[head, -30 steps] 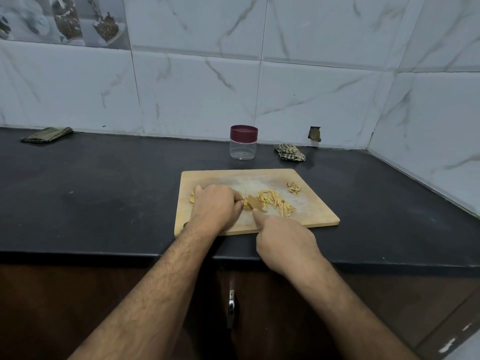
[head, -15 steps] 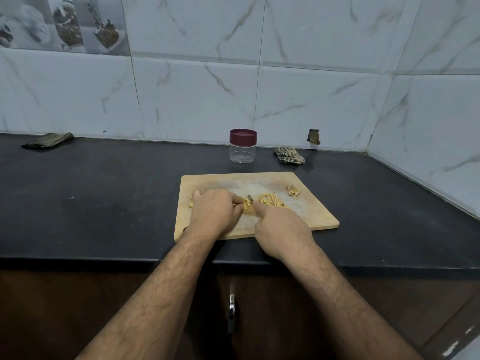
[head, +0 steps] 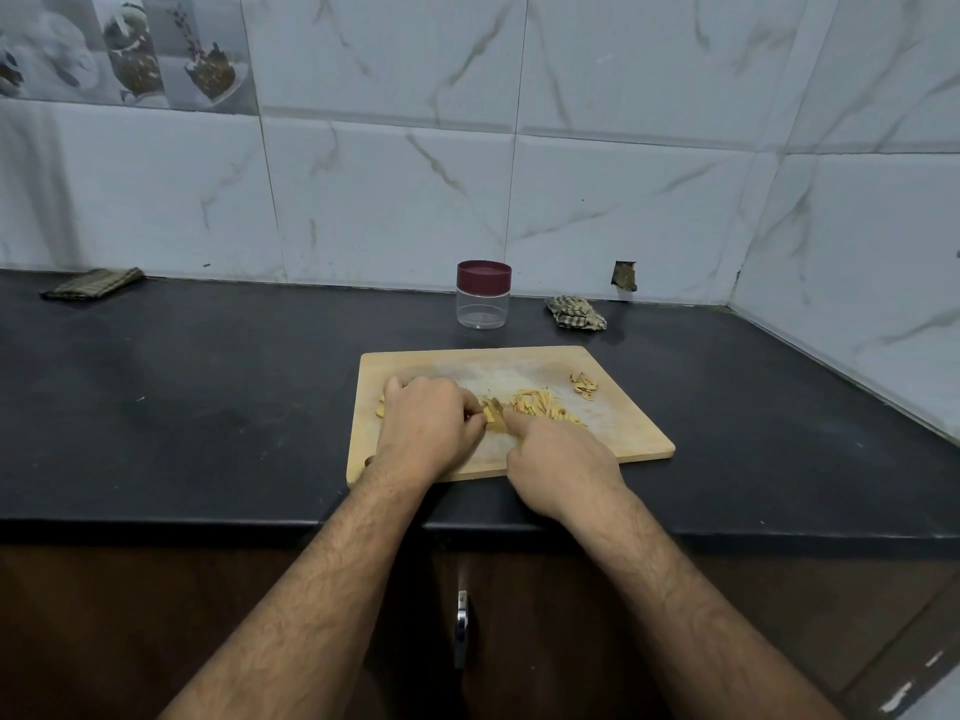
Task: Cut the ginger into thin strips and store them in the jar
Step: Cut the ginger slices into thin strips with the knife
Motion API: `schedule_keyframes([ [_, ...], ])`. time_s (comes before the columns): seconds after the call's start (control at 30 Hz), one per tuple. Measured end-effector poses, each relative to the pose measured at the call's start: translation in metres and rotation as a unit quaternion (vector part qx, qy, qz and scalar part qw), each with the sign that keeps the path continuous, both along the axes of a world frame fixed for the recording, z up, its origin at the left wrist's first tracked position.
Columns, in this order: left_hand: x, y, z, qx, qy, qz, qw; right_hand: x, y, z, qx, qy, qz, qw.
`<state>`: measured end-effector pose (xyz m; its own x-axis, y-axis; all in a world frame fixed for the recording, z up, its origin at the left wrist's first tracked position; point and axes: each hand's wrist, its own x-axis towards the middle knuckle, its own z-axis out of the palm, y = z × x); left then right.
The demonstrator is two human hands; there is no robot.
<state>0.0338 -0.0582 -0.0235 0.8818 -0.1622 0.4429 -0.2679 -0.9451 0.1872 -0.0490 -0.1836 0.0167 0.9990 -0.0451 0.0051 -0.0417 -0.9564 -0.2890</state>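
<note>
A wooden cutting board [head: 613, 433] lies on the black counter. My left hand [head: 423, 426] curls its fingers over a piece of ginger, mostly hidden beneath it. My right hand [head: 558, 459] grips a knife; only a short bit of the blade [head: 496, 414] shows between the hands, against the ginger. A heap of thin ginger strips [head: 540, 405] lies just right of the blade. A small pile of peel scraps [head: 584, 384] sits near the board's far right. The clear jar [head: 483, 296] with a maroon lid stands closed behind the board.
A crumpled checked cloth [head: 574, 313] lies right of the jar by the wall. A folded cloth [head: 93, 284] rests at the far left of the counter [head: 182, 397]. Tiled walls close off the back and right. A cabinet handle [head: 461, 628] shows below the counter edge.
My right hand pushed the knife forward across the ginger, then drew back toward me. My left hand stayed on the ginger.
</note>
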Motion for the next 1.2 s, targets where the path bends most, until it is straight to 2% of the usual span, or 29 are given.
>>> schedule_keyframes([
  [0.33,-0.001,0.000,0.000,-0.003,0.005,0.001,1.000,0.004,0.003,0.006,-0.004,0.008,0.024,1.000],
  [0.53,0.000,0.000,0.000,0.001,0.001,0.005,1.000,0.006,-0.008,0.007,-0.015,0.011,-0.010,1.000],
  [1.2,0.002,-0.001,0.000,-0.024,0.021,-0.002,0.999,0.003,0.005,-0.002,0.006,-0.008,0.014,1.000],
])
